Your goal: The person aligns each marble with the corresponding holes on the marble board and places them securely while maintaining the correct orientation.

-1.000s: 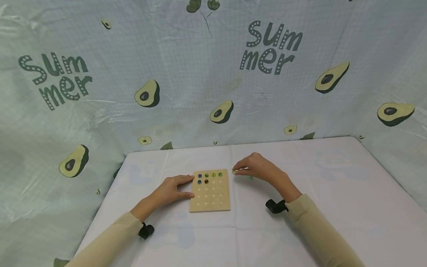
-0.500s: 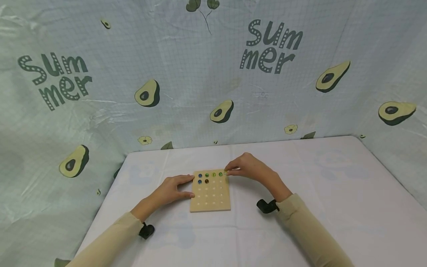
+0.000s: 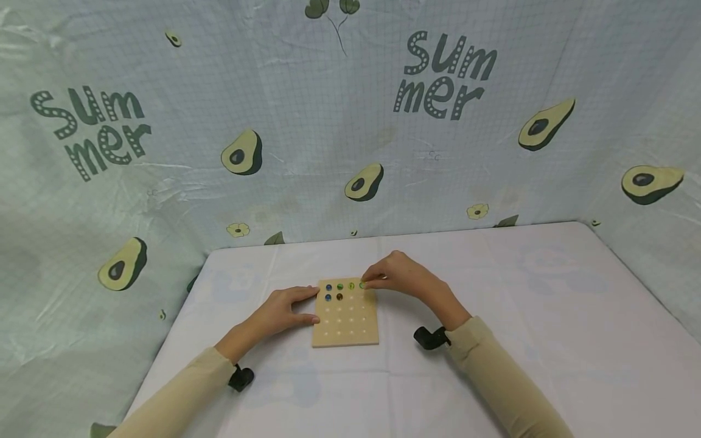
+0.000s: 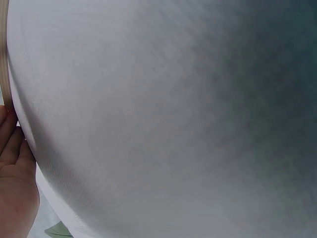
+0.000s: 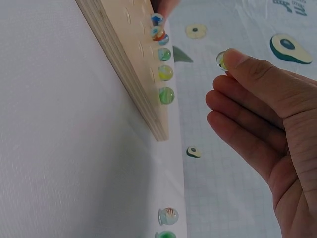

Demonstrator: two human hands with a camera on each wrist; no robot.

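Note:
A square wooden board point(image 3: 345, 340) with rows of small hollows lies on the table. Several glass marbles point(image 3: 340, 286) fill its far row, and the second row holds a blue marble point(image 3: 328, 297) and a brown-orange one point(image 3: 339, 297). My left hand point(image 3: 274, 315) rests against the board's left edge, thumb and forefinger spread apart along it. Over the far right corner, my right hand point(image 3: 408, 278) pinches a clear yellow-green marble point(image 5: 220, 60) between thumb and forefinger. In the right wrist view this marble is above the board, apart from it, with the other fingers loosely bent.
Two loose marbles, one clear with a reddish swirl point(image 5: 169, 215) and one green point(image 5: 166, 234), lie on the white-covered table point(image 3: 328, 389) beyond the board's right side. A cloth point(image 3: 306, 152) printed with avocados hangs behind the table.
My right hand has moved left with the pinched marble, from beside the board to over its far right corner. The left hand and the board stay in place.

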